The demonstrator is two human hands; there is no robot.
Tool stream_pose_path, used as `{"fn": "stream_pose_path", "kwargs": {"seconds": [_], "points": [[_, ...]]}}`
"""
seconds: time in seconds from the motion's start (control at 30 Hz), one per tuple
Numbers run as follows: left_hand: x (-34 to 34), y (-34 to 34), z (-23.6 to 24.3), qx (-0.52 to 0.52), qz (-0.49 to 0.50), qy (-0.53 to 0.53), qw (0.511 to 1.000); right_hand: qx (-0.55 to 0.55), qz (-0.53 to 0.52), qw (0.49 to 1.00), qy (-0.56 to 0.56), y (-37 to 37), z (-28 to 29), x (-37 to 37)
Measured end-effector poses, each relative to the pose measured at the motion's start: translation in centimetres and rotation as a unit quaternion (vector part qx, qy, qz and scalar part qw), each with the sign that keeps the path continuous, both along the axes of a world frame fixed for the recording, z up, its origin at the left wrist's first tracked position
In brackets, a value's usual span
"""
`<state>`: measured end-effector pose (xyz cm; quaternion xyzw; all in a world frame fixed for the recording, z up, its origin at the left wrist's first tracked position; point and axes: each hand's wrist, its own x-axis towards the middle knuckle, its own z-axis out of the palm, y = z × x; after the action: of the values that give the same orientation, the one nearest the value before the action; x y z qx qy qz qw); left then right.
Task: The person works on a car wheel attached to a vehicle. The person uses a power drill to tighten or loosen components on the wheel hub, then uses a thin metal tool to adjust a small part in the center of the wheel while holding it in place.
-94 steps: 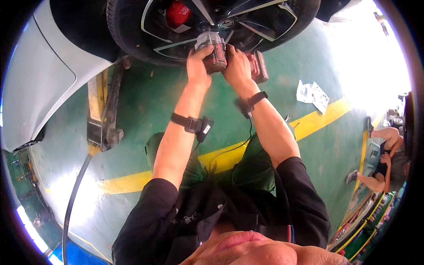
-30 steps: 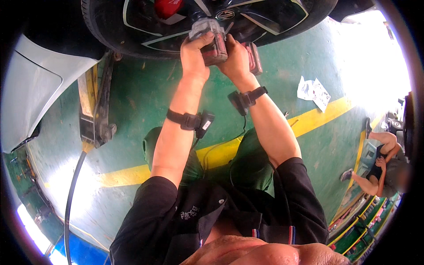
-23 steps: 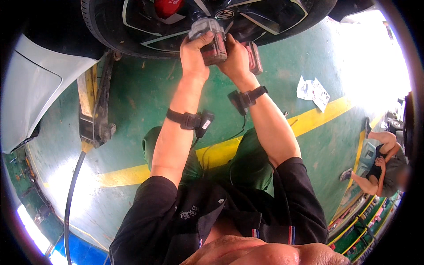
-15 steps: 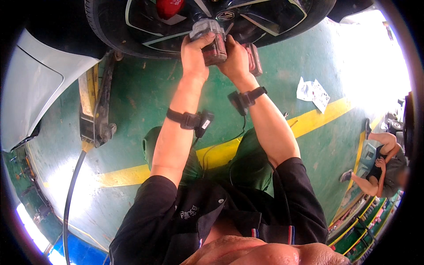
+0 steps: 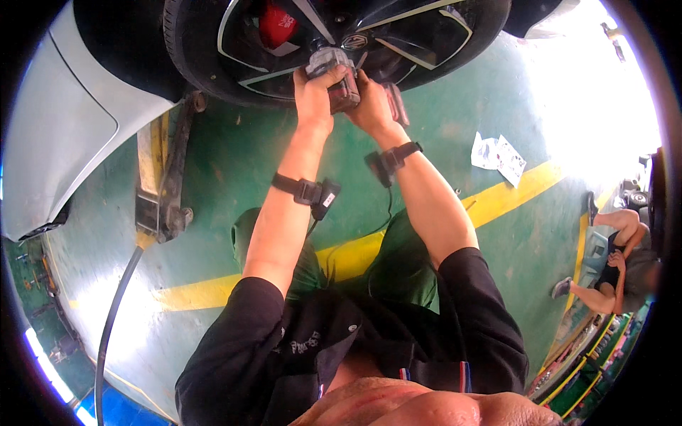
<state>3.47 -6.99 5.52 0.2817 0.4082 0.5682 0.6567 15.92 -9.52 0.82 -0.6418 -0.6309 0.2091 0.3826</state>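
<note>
- Since half a second ago, both hands and the tool have slid a little toward 3 o'clock in the view, and more of the white car body shows at 9 o'clock.
- Left hand is closed around the grey power tool, gripping its body from the 9 o'clock side.
- Right hand is wrapped on the same tool from 3 o'clock, fingers curled tight.
- Tool sits at 12 o'clock, pressed against the hub of the black alloy wheel, just beside the red brake caliper.
- Both wrists carry a black strap; the left wrist strap has a cable hanging off it.
- At 9 o'clock a yellow lift arm rests on the green floor.
- Crumpled paper lies at 2 o'clock, by the yellow floor line.
- Another person crouches at 3 o'clock, well apart.
</note>
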Motion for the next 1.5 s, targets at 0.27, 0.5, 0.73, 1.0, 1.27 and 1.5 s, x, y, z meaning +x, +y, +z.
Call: {"fn": "stream_pose_path", "kwargs": {"seconds": [0.27, 0.5, 0.73, 1.0, 1.27, 1.5], "points": [[-0.9, 0.1, 1.1, 0.004, -0.046, 0.024, 0.999, 0.019, -0.019, 0.999, -0.040, -0.3, -0.4, -0.2], [-1.0, -0.1, 0.6, 0.036, -0.059, 0.056, 0.996, 0.033, 0.004, 0.999, -0.034, -0.6, -1.0, 0.3], [-1.6, -2.9, 1.4, 0.044, -0.080, 0.096, 0.991, 0.037, 0.016, 0.999, -0.008, -3.8, -1.4, 0.1], [-0.6, -2.9, 3.4, 0.132, -0.108, 0.071, 0.983, 0.029, -0.029, 0.994, 0.098, -4.4, 3.9, -0.4], [0.2, -2.4, 3.7, 0.212, -0.091, 0.079, 0.970, 0.021, -0.009, 0.987, 0.159, -0.7, 4.1, -0.4], [1.8, -2.7, 3.2, 0.258, -0.003, 0.176, 0.950, 0.052, 0.064, 0.878, 0.471, -0.3, 3.0, -2.1]]}}
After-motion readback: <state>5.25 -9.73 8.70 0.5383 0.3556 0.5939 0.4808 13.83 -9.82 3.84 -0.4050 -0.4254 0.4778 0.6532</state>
